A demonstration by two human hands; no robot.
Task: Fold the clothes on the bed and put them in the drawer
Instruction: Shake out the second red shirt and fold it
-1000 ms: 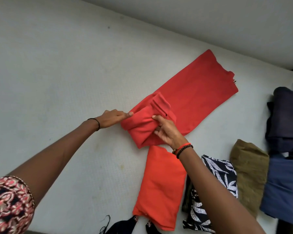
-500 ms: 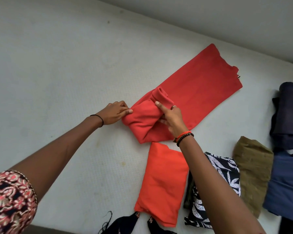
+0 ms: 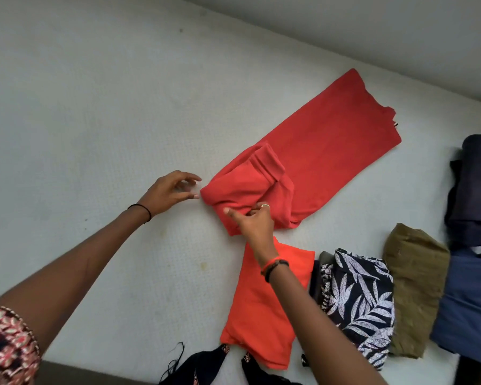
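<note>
A long red garment (image 3: 325, 151) lies across the white mattress (image 3: 81, 120), its near end folded back on itself into a thick bundle (image 3: 242, 187). My right hand (image 3: 250, 218) pinches a fold of cloth at the bundle's near edge. My left hand (image 3: 170, 191) hovers just left of the bundle's corner with loosely curved fingers; whether its fingertips touch the cloth is unclear. No drawer is in view.
Folded clothes line the near right: an orange piece (image 3: 264, 307), a black-and-white leaf print (image 3: 358, 298), an olive one (image 3: 414, 284), a blue one (image 3: 467, 301) and a dark navy stack (image 3: 475, 190). Black cloth (image 3: 206, 368) lies at the near edge. A wall runs behind the mattress.
My left hand has let go of the bundle's left corner and drawn slightly away. My right hand has slid from the top of the fold down to its near edge.
</note>
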